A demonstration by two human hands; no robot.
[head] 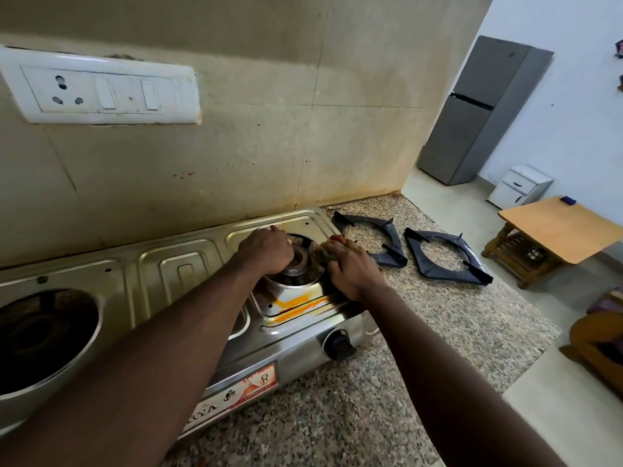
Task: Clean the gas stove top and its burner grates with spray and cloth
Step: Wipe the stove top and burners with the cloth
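Observation:
The steel gas stove (188, 264) stands on a granite counter against the wall. My left hand (266, 249) is curled over the right burner (296, 269) and grips its top. My right hand (350, 264) holds a dirty greenish cloth (322, 254) against the stove top just right of that burner. Orange stains (296, 303) streak the steel in front of the burner. Two black burner grates (377, 239) (445, 257) lie flat on the counter to the right of the stove. No spray bottle is in view.
The left burner opening (43, 335) is dark and bare. A black knob (338, 345) sticks out of the stove's front. The granite counter (438, 318) ends at the right; beyond it stand a wooden table (559, 227), a grey fridge (482, 109) and a small white cabinet (519, 185). A switchboard (101, 89) is on the wall.

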